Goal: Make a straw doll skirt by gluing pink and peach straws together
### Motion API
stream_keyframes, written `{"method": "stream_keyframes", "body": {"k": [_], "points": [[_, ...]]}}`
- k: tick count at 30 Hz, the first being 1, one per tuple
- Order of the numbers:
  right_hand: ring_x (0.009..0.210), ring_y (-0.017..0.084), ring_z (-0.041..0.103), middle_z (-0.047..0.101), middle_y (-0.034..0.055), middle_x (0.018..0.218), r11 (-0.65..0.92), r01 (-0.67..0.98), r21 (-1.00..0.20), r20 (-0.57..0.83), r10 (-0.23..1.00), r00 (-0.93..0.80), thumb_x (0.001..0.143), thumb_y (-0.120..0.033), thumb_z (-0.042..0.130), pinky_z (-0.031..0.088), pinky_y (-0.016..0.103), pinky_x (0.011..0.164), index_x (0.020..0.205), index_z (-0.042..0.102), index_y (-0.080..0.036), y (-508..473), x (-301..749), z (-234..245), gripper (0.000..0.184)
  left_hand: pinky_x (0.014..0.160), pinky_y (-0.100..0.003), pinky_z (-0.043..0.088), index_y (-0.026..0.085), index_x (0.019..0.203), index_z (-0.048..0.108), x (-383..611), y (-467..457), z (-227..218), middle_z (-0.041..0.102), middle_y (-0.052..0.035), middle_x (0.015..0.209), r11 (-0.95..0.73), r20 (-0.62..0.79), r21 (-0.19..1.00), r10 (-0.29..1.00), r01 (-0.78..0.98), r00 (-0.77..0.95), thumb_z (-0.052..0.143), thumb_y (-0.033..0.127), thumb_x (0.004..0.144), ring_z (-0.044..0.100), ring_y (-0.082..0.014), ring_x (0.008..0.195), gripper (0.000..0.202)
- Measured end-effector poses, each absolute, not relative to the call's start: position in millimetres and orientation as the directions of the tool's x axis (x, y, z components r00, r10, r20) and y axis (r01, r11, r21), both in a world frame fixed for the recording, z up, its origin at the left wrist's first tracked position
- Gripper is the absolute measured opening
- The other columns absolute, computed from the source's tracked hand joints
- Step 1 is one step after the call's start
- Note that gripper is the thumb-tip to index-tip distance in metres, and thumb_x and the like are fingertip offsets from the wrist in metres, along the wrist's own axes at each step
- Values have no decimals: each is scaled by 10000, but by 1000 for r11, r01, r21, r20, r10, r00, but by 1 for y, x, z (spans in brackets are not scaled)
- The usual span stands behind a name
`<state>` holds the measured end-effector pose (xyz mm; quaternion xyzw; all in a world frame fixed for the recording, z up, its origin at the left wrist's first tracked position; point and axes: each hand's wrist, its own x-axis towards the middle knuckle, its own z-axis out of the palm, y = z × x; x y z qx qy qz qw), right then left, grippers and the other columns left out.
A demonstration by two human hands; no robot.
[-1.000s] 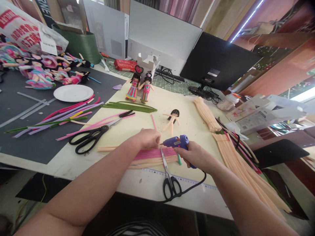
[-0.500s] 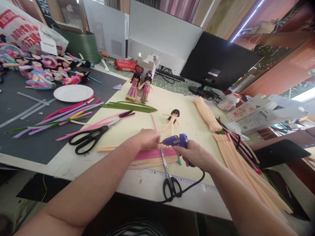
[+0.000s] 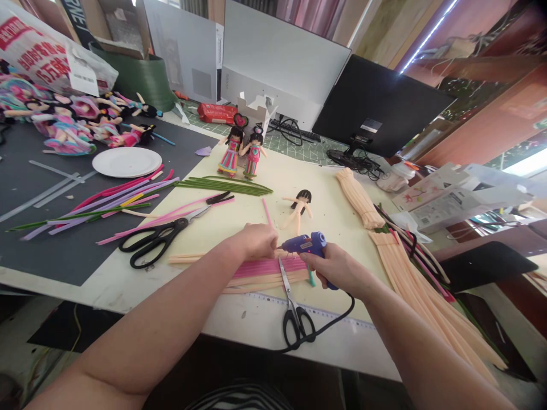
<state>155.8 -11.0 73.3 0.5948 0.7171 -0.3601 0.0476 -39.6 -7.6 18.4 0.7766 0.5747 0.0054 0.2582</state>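
Observation:
My right hand point(image 3: 337, 269) grips a purple hot glue gun point(image 3: 304, 245), its nozzle pointing left at the fingertips of my left hand point(image 3: 256, 241). My left hand is closed in a pinch on a small piece I cannot make out, just above a flat bundle of pink and peach pipe cleaners point(image 3: 265, 270). Small black-handled scissors point(image 3: 294, 310) lie across that bundle's near edge. An undressed doll with black hair point(image 3: 299, 206) lies a little beyond the glue gun.
Large black scissors point(image 3: 156, 236) and loose pink, purple and green pipe cleaners point(image 3: 102, 205) lie to the left. A white plate point(image 3: 127, 162), two dressed dolls point(image 3: 241, 152), peach pipe-cleaner bundles point(image 3: 410, 267), a black monitor point(image 3: 380, 108) and boxes ring the cream mat point(image 3: 333, 213).
The glue gun and my right hand have shifted slightly left, toward my left hand. My left hand has stayed in place.

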Motion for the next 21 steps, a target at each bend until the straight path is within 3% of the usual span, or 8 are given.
{"method": "stream_keyframes", "body": {"k": [21], "points": [[410, 113, 478, 534, 8, 437, 32, 877, -480, -495, 815, -301, 814, -436, 487, 374, 233, 434, 582, 464, -196, -11, 156, 71, 335, 602, -288, 372, 197, 603, 625, -39, -9, 23, 642, -44, 613, -188, -317, 407, 888, 894, 332, 556, 238, 616, 557, -178, 594, 82]]}}
